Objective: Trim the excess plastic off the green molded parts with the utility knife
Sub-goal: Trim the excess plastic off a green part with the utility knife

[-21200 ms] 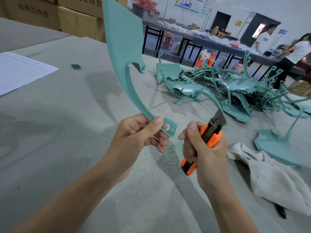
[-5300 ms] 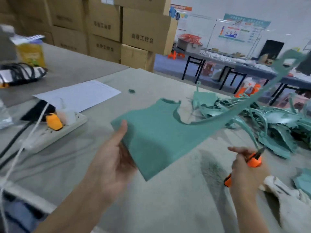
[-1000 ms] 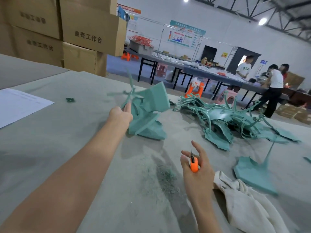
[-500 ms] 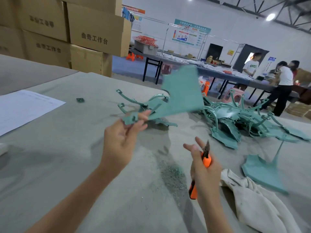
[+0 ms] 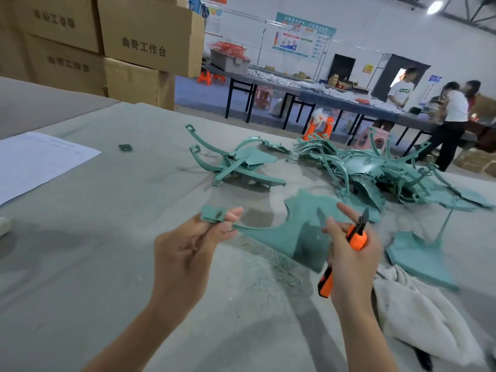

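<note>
Above middle of desk, left hand pinches tab end of green part; long axis runs rightward, broad plate just beside right hand, which grips utility knife, blade up.

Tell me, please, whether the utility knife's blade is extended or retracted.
Extended: a short dark blade tip projects beyond the orange body of the utility knife, gripped in the right hand.

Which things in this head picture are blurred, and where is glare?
Head view: the green part in the left hand and the loose part beside the white cloth look smeared; the utility knife looks sharper; a ceiling lamp glares at top right.
</note>
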Tool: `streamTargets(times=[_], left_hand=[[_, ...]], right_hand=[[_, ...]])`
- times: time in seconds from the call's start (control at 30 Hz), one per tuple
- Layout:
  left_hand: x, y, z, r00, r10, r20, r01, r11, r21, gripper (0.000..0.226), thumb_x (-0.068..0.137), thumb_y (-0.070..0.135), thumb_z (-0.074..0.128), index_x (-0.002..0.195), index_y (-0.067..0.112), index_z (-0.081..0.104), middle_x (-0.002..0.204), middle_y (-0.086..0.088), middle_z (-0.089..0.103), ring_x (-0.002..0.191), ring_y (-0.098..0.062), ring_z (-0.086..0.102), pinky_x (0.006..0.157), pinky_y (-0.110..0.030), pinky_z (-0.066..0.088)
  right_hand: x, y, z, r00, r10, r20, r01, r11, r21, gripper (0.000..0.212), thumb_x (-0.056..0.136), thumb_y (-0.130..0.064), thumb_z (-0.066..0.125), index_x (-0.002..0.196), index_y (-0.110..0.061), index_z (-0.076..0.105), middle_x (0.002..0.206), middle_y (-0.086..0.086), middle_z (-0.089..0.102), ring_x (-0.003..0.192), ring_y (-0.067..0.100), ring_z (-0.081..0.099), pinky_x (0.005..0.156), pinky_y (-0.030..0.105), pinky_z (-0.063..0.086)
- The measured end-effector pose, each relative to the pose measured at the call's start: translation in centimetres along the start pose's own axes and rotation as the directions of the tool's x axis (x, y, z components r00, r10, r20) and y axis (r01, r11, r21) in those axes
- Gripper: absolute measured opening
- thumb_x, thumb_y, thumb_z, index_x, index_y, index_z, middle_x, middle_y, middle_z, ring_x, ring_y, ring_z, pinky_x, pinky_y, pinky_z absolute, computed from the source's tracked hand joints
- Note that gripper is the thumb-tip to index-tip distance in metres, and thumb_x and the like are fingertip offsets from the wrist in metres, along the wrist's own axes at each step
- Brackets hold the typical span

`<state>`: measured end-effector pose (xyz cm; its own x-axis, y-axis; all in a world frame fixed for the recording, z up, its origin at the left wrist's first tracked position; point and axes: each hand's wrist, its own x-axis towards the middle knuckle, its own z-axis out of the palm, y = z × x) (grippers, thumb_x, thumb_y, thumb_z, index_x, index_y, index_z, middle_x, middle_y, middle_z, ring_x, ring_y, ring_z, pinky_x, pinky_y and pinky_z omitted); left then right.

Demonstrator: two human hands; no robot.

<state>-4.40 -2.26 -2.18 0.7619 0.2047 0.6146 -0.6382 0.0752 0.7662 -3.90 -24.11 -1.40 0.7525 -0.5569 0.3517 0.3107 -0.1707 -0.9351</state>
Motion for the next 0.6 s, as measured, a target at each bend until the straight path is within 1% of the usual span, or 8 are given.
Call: streamTargets(times=[0.07,0.13,0.2,0.23,0.3,0.37,0.5,0.6], left_hand=[[0.4,-0.1,-0.5,0.999,-0.046,-0.027,0.045,0.998,-0.037,0.013,0.086,0.028,0.062,0.088,0.032,0.075,0.097,0.007,0.075,0.091,-0.020,0.072,0.074,-0.038,0.060],[0.6,0.0,-0.8,0.999,-0.029,-0.025,0.027,0.998,-0.055,0.016,0.087,0.025,0.061,0.087,0.032,0.075,0.097,0.006,0.075,0.095,-0.019,0.071,0.077,-0.032,0.059],[0.7,0.0,-1.1,0.999,-0.020,-0.043,0.016,0.996,-0.092,0.016,0.087,0.023,0.061,0.087,0.030,0.075,0.096,0.004,0.075,0.097,-0.020,0.071,0.078,-0.031,0.059],[0.8,-0.1,-1.3,0.998,-0.029,-0.055,0.022,0.993,-0.119,0.015,0.088,0.023,0.062,0.086,0.030,0.075,0.096,0.003,0.075,0.097,-0.021,0.070,0.077,-0.031,0.059],[1.1,-0.3,-1.6,0.995,-0.063,-0.073,0.050,0.985,-0.168,0.012,0.090,0.024,0.065,0.087,0.028,0.075,0.096,0.000,0.075,0.099,-0.024,0.070,0.077,-0.032,0.059],[1.3,-0.5,-1.9,0.992,-0.107,-0.066,0.091,0.973,-0.214,0.012,0.089,0.025,0.063,0.088,0.026,0.075,0.097,-0.003,0.074,0.100,-0.026,0.070,0.078,-0.033,0.058],[1.7,-1.2,-2.3,0.981,-0.193,-0.028,0.179,0.947,-0.267,0.013,0.086,0.029,0.063,0.090,0.022,0.073,0.102,-0.007,0.073,0.099,-0.029,0.070,0.078,-0.033,0.058],[1.9,-1.7,-2.3,0.957,-0.288,-0.041,0.266,0.924,-0.274,0.016,0.085,0.031,0.062,0.092,0.022,0.074,0.107,-0.006,0.073,0.098,-0.026,0.070,0.078,-0.030,0.057]], right_hand=[[-0.1,-0.1,-0.1,0.998,-0.055,-0.040,0.052,0.996,-0.077,0.023,0.093,-0.016,0.068,0.110,-0.032,0.068,0.076,0.006,0.069,0.050,0.003,0.049,0.059,0.031,0.041],[-0.1,0.1,-0.1,0.997,-0.056,-0.052,0.048,0.990,-0.135,0.022,0.091,-0.021,0.070,0.107,-0.035,0.067,0.079,0.001,0.069,0.058,0.012,0.051,0.064,0.039,0.046],[0.2,0.5,-0.1,0.999,0.019,-0.036,-0.025,0.984,-0.176,0.028,0.090,-0.029,0.072,0.115,-0.033,0.062,0.093,-0.004,0.068,0.074,0.019,0.056,0.075,0.050,0.050],[0.3,0.6,-0.2,0.996,0.082,-0.018,-0.084,0.977,-0.197,0.036,0.089,-0.034,0.072,0.123,-0.031,0.058,0.099,-0.007,0.066,0.081,0.019,0.057,0.077,0.049,0.053],[0.5,0.9,-0.3,0.974,0.218,0.055,-0.208,0.967,-0.147,0.044,0.088,-0.042,0.072,0.127,-0.028,0.057,0.085,-0.008,0.060,0.068,0.014,0.051,0.056,0.030,0.050],[0.6,0.8,-0.3,0.946,0.295,0.137,-0.296,0.955,-0.011,0.033,0.089,-0.041,0.070,0.117,-0.026,0.064,0.058,-0.003,0.044,0.047,0.012,0.033,0.042,0.021,0.031],[0.3,0.2,-0.2,0.946,0.279,0.166,-0.300,0.947,0.116,0.016,0.092,-0.025,0.069,0.083,-0.013,0.062,0.049,-0.003,0.031,0.042,0.013,0.023,0.039,0.021,0.023],[-0.1,0.0,0.2,0.983,0.158,0.097,-0.171,0.974,0.147,0.026,0.093,-0.012,0.067,0.071,-0.017,0.054,0.045,-0.003,0.030,0.039,0.013,0.023,0.040,0.024,0.022]])
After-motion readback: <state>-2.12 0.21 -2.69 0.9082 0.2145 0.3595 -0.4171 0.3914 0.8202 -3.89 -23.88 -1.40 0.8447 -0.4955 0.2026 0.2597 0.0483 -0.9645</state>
